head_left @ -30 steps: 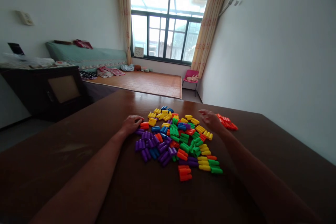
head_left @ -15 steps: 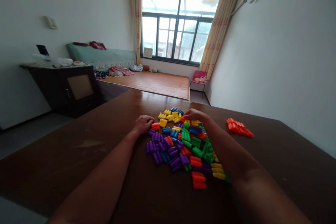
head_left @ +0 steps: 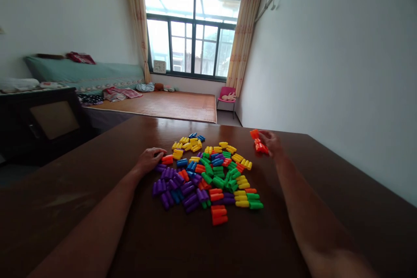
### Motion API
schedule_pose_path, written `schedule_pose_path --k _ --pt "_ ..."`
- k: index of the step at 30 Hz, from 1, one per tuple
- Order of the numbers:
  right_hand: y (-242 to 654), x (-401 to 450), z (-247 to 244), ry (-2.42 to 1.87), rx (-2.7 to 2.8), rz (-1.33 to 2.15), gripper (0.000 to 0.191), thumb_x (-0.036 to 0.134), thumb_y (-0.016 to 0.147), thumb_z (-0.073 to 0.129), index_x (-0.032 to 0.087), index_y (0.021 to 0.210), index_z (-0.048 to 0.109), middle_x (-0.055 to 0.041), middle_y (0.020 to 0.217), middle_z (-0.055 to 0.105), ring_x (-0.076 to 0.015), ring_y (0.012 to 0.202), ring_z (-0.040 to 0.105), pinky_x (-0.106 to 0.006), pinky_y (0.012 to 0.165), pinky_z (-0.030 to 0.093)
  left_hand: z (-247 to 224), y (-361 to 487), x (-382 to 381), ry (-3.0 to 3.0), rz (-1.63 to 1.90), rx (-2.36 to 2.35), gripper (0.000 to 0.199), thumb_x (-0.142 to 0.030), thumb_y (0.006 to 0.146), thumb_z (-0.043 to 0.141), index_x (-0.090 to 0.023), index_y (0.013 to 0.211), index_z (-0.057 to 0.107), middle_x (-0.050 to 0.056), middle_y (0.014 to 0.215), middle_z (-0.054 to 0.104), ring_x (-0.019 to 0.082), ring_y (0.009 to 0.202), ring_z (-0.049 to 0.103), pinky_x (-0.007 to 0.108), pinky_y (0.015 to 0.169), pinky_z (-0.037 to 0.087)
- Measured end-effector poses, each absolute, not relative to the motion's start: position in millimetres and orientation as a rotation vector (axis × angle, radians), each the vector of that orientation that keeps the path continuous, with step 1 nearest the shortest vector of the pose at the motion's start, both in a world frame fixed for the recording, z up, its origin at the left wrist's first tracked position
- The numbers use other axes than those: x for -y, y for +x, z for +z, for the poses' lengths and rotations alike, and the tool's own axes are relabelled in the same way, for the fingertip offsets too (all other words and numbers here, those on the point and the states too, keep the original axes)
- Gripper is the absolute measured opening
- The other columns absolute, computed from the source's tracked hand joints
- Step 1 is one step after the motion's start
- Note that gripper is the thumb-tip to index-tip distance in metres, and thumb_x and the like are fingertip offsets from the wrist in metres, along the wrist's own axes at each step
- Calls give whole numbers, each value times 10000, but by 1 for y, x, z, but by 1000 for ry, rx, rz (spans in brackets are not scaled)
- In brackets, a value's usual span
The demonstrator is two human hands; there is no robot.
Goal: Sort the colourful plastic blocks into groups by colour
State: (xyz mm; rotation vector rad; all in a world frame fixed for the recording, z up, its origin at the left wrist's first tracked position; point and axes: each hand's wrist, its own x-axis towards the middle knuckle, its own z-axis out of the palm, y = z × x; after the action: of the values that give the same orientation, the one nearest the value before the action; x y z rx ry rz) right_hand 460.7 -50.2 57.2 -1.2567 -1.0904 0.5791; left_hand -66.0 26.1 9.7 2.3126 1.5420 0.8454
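My right hand [head_left: 270,141] pinches an orange toy building block [head_left: 254,134], held just above a small orange cluster of blocks [head_left: 260,146] on the right of the table. My left hand [head_left: 151,157] rests on the table at the left of the pile, fingers loosely apart, beside another orange block [head_left: 167,160]; whether its fingertips touch that block is hard to see. Between both hands spreads a mixed pile: purple blocks [head_left: 171,174], green blocks [head_left: 219,182], yellow blocks [head_left: 186,144] and blue blocks [head_left: 182,163]. Some orange blocks [head_left: 219,214] lie nearest to me.
The brown table [head_left: 182,247] carries all the blocks. Beyond it stand a bed with a woven mat [head_left: 176,104], a pink chair [head_left: 226,94] and a dark cabinet [head_left: 42,113]. A window [head_left: 195,43] with curtains fills the far wall.
My right hand has moved right, from the far side of the pile to the orange cluster, carrying an orange block. The view has turned right. My left hand stays beside its orange block.
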Motion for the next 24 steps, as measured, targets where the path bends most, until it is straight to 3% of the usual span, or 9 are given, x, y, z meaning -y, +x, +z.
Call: schedule_pose_path --k 3,6,17,24 --pt "542 76 36 -1456 661 211 354 441 668 749 158 788 573 8 635 598 -105 526 527 -262 539 485 13 -66 -25 2317 828 -1554 432 -474 783 443 -214 955 743 55 1038 739 235 976 660 299 864 486" --pt "593 92 8 -1576 548 95 319 420 635 731 171 704 543 13 543 569 -99 460 491 -258 486 460 16 -66 -23 2306 810 -1572 453 -493 776 443 -206 961 741 65 1045 737 242 983 658 306 863 489" --pt "576 55 1 -1710 782 -19 226 362 648 666 158 739 628 -70 697 677 -173 627 622 -278 579 503 18 -66 -22 2295 824 -1554 439 -519 756 461 -230 920 747 44 1030 746 242 980 660 300 861 496" --pt "595 78 -7 -1898 694 -150 176 313 693 600 143 726 631 -78 646 670 -167 546 586 -278 514 475 13 -68 -26 2299 827 -1554 465 -529 763 454 -218 952 744 48 1033 743 247 969 663 301 853 500"
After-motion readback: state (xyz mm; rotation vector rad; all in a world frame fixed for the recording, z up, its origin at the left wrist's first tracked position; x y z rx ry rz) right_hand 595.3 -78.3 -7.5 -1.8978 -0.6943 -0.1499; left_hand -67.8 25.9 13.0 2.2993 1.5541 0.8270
